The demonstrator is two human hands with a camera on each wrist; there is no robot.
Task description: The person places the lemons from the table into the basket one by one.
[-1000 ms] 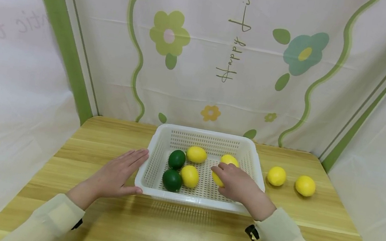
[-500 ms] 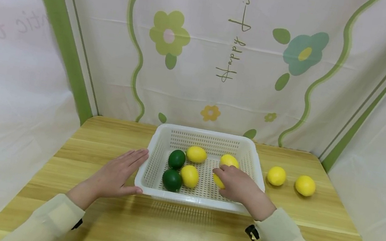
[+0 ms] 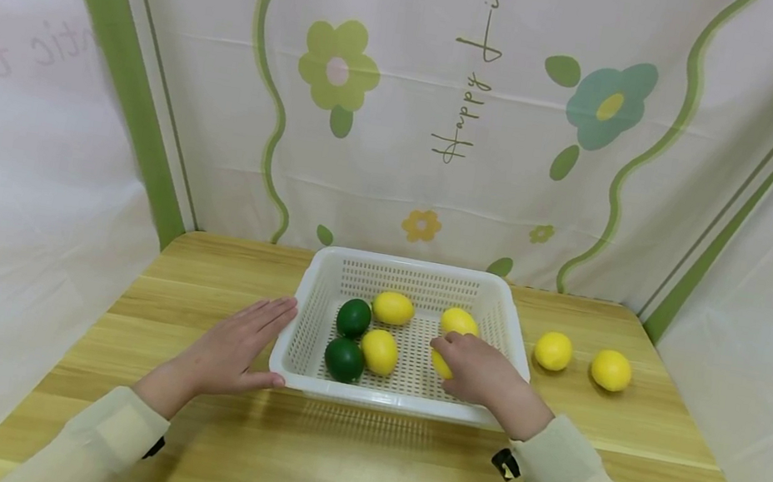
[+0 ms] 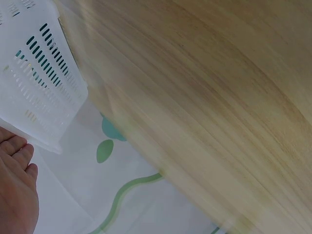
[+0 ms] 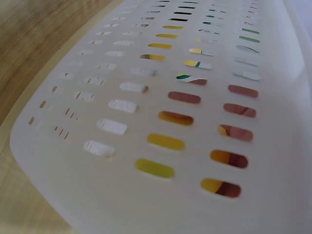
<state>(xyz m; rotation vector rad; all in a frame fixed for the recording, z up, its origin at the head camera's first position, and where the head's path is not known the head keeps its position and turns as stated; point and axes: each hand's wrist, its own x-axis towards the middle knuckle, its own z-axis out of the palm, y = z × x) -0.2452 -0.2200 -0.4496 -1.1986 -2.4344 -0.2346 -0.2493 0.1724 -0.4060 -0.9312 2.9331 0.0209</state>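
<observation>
A white slotted basket (image 3: 305, 296) stands on the wooden table (image 3: 351, 463). Inside lie two dark green limes (image 3: 354, 318) (image 3: 344, 359) and several yellow lemons (image 3: 393, 308) (image 3: 380, 351) (image 3: 459, 321). My right hand (image 3: 469, 366) reaches over the basket's front rim and curls its fingers round another yellow lemon (image 3: 440, 363) at the basket's right side. My left hand (image 3: 234, 349) lies flat with straight fingers against the basket's left wall; its fingertips (image 4: 14, 146) show in the left wrist view. The right wrist view is filled by the basket's wall (image 5: 161, 117), with yellow showing through the slots.
Two more lemons (image 3: 554, 351) (image 3: 611, 370) sit on the table right of the basket. A flowered white and green curtain (image 3: 452, 116) closes off the back and both sides. Bare wood lies in front of the basket.
My right hand with its lemon has shifted slightly to the right and lower inside the basket. The left hand has stayed put.
</observation>
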